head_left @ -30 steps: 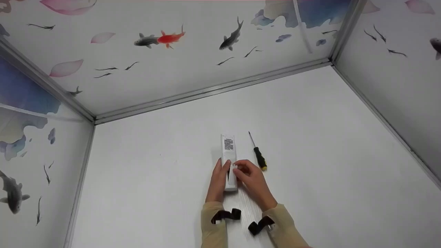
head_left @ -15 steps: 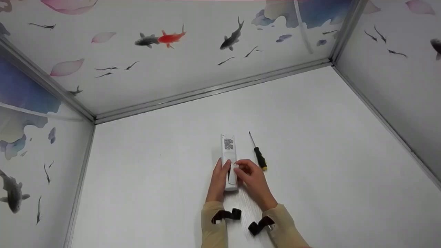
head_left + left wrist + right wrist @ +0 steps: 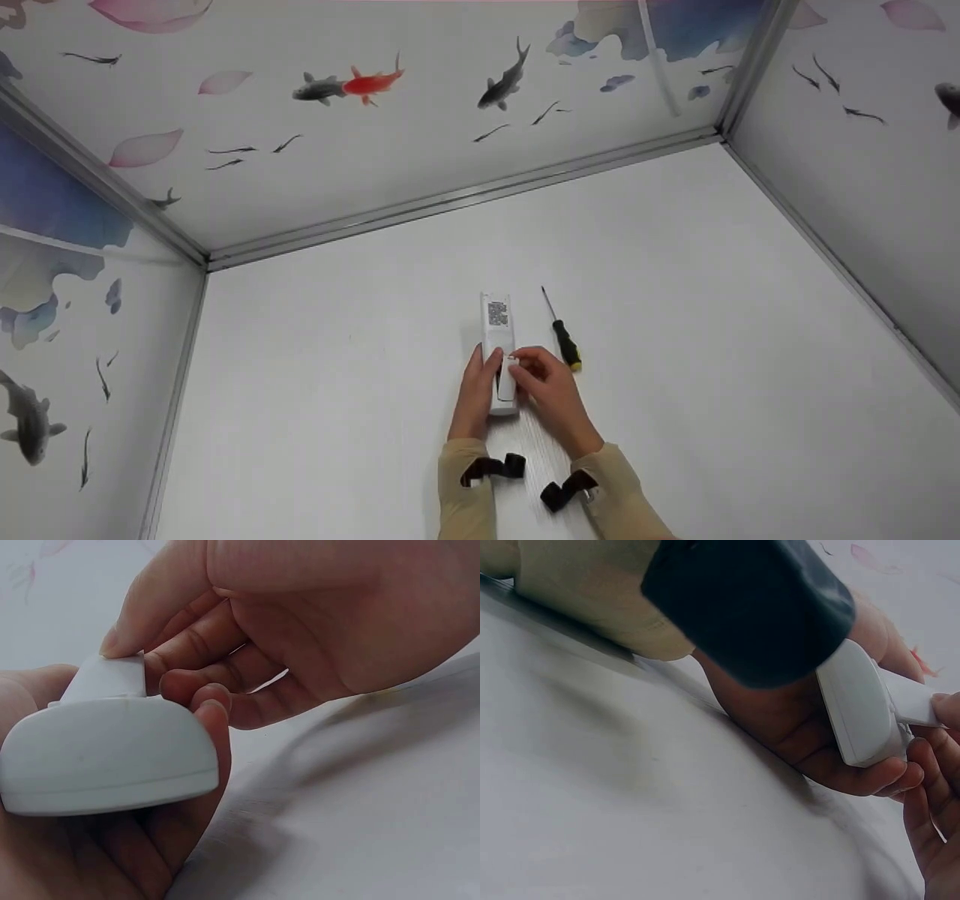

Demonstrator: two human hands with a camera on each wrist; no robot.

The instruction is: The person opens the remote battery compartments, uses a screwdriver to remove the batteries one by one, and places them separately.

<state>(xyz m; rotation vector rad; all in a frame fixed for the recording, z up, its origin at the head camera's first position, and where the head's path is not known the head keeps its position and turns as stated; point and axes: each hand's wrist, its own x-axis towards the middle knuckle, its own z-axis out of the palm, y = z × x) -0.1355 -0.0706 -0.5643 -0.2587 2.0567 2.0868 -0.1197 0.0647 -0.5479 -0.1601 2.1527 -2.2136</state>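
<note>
Remote (image 3: 497,334) lies inside the curled left grip (image 3: 472,394); right grip (image 3: 552,386) pinches its tilted cover (image 3: 506,385).

white remote control (image 3: 496,340) | far end: dark squarish printed label (image 3: 498,313) | print: too small to read

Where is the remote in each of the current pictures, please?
Head: the remote is just below and right of the centre.
Left wrist: the remote is at the left, below mid-height, one end facing the camera.
Right wrist: the remote is right of centre, near mid-height.
Shared landmark: the raised lid, pinched by the right hand.
</note>
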